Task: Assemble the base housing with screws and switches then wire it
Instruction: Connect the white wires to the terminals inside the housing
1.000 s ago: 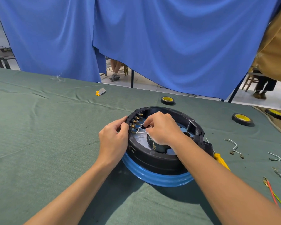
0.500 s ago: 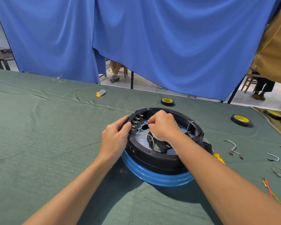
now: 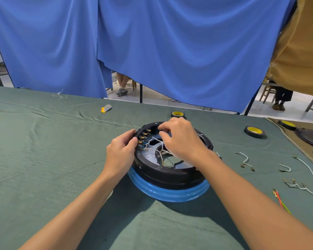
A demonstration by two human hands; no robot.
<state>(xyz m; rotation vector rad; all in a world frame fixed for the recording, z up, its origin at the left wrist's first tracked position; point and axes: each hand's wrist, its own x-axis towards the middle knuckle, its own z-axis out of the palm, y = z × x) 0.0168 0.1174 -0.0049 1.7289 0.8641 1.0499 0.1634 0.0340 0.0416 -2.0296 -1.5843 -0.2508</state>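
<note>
The round black base housing (image 3: 170, 173) sits on a blue ring (image 3: 170, 194) in the middle of the green table. A row of switch terminals (image 3: 143, 138) with brass tabs lines its inner left wall. Thin white wires (image 3: 154, 150) run from these tabs across the inside. My left hand (image 3: 120, 153) grips the housing's left rim just outside the switches. My right hand (image 3: 182, 141) hovers over the inside with curled fingers, and its thumb and forefinger pinch a white wire that leads back to the terminals. The palm hides the housing's middle.
Black-and-yellow tape rolls lie beyond the housing (image 3: 178, 114) and to the right (image 3: 254, 131). Loose white wires with terminals (image 3: 245, 159) and a red and green wire (image 3: 281, 201) lie at the right. A small yellow-grey item (image 3: 106, 108) lies far left. Dark discs (image 3: 307, 135) sit at the right edge.
My right hand has drawn back and to the right from the switch terminals, uncovering the white wires inside. My left hand keeps its hold on the rim.
</note>
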